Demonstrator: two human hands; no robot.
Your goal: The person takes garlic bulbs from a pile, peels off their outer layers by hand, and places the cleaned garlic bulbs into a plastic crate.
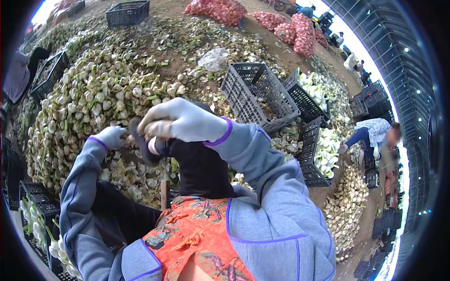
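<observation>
My left hand (112, 137), in a pale glove with a purple cuff, is at the near edge of a large heap of garlic bulbs (96, 108). Its fingers are curled in, and whatever lies between them is too small to make out. Just above my dark shoe (149, 152), my right hand (176, 121) is closed, its gloved fingers bent down and pressed together. Its palm side is hidden, so anything in its grip cannot be identified. Both hands are close together, with the shoe between them. Loose skins and leaves (133, 175) litter the ground below.
A grey crate (239, 100) with scraps inside stands ahead right. Beside it, black crates hold trimmed white garlic (326, 152). Another loaded crate (40, 192) is at left. A person (375, 136) bends over at right. Red net sacks (302, 35) lie behind.
</observation>
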